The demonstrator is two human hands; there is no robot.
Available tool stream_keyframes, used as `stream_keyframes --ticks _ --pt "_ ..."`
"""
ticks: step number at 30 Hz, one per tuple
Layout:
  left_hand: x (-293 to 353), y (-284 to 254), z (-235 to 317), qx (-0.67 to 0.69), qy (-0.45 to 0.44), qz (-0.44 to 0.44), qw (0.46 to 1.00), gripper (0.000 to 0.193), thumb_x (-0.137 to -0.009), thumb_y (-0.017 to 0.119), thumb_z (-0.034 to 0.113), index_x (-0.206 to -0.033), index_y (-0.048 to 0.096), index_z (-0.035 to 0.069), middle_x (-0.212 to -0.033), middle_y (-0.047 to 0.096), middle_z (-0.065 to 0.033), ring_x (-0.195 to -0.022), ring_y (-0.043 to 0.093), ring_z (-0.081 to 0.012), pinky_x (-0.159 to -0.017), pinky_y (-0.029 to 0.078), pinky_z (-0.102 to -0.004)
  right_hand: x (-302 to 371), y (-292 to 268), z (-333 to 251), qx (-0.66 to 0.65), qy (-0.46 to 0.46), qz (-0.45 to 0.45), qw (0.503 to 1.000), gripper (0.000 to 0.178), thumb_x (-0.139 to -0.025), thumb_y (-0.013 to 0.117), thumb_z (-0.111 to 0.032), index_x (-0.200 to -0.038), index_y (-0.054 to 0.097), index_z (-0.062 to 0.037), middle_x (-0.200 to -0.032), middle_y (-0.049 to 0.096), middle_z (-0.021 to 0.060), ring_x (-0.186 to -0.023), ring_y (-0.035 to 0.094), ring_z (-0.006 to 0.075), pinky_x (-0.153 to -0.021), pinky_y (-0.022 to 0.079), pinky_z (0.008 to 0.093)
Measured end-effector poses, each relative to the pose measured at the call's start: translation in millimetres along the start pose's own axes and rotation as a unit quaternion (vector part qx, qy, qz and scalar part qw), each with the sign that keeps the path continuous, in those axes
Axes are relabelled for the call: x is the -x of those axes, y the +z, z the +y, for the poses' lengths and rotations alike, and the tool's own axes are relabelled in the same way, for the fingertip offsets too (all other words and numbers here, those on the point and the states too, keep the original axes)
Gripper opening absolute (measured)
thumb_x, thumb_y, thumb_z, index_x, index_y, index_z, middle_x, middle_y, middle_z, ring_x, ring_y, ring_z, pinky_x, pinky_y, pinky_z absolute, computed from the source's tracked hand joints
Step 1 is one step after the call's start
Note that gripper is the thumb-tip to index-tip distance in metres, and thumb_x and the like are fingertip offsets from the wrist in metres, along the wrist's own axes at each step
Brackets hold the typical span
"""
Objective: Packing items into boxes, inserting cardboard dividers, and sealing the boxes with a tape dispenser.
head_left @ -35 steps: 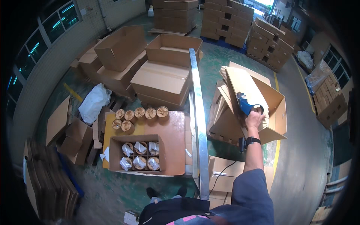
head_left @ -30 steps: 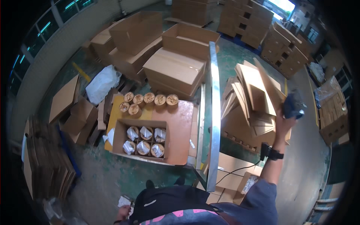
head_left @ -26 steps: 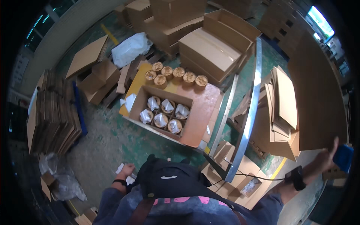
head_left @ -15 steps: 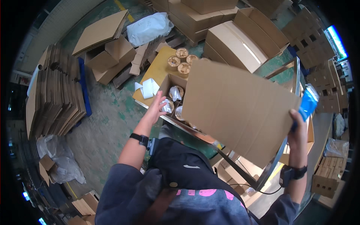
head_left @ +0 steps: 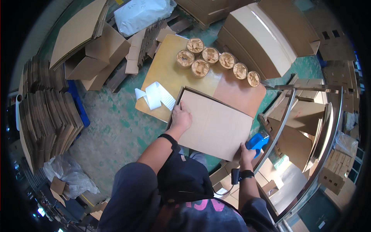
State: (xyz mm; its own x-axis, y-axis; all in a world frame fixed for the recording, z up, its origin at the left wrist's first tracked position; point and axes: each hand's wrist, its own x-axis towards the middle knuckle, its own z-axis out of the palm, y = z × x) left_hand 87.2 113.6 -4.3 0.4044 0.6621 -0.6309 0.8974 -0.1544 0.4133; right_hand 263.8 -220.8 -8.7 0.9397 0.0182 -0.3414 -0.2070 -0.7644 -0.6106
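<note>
A flat cardboard sheet (head_left: 216,125) lies over the contents of a cardboard box (head_left: 180,92), inside its upper rim, and hides them. My left hand (head_left: 181,119) is closed at the sheet's left edge, its thumb side on top. At the near right corner my right hand (head_left: 247,154) grips a blue tape dispenser (head_left: 257,142), with the thumb against the sheet. Behind the box stand several round containers (head_left: 200,68) with crumpled brown paper in their tops. A folded white label strip (head_left: 154,96) rests left of the box.
The yellow tabletop (head_left: 164,58) carries the box. A metal frame (head_left: 285,116) stands at the right, beside cardboard pieces. Stacked flat cardboard (head_left: 48,123) is at the left. A large open carton (head_left: 255,40) and a white wrapped bundle (head_left: 143,15) lie beyond the table.
The sheet has come down from its tilted position onto the box and covers the containers inside. My left hand has moved onto its left edge; my right hand has come inward with the dispenser.
</note>
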Motion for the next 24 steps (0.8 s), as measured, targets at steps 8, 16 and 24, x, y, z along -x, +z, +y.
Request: stream_keyframes --ticks 8,16,24 --pt "46.6 48.6 25.6 -0.195 0.102 -0.092 0.971 0.085 -0.086 0.047 0.054 -0.146 0.011 0.005 -0.152 -0.008 -0.0199 -0.139 -0.007 -0.0413 -0.100 0.006 -0.0712 37.0 60.4 -37.5 0.156 -0.131 0.130 0.970 0.049 -0.074 0.074 -0.021 -0.112 0.056 0.0041 -0.112 0.055 0.0242 -0.107 0.046 0.0435 -0.094 0.034 0.0474" --pt "14.5 66.7 22.6 -0.096 0.117 0.057 0.987 0.080 -0.081 0.061 0.034 -0.143 0.021 0.003 -0.152 0.004 -0.0207 -0.140 0.003 -0.0386 -0.106 0.012 -0.0612 15.1 83.9 -72.7 0.217 -0.320 -0.025 0.922 0.047 -0.066 0.069 -0.010 -0.111 0.058 -0.0084 -0.142 0.038 0.0143 -0.115 0.042 0.0373 -0.096 0.029 0.0485" --pt "-48.5 61.3 -17.2 -0.260 0.164 0.098 0.947 0.070 -0.088 0.054 0.036 -0.147 0.019 0.024 -0.155 0.005 -0.0080 -0.141 0.005 -0.0321 -0.109 0.017 -0.0521 -23.7 101.4 -60.0 0.329 -0.283 -0.191 0.880 0.055 -0.065 0.070 -0.008 -0.117 0.053 -0.0068 -0.139 0.040 0.0075 -0.118 0.043 0.0287 -0.090 0.035 0.0455"
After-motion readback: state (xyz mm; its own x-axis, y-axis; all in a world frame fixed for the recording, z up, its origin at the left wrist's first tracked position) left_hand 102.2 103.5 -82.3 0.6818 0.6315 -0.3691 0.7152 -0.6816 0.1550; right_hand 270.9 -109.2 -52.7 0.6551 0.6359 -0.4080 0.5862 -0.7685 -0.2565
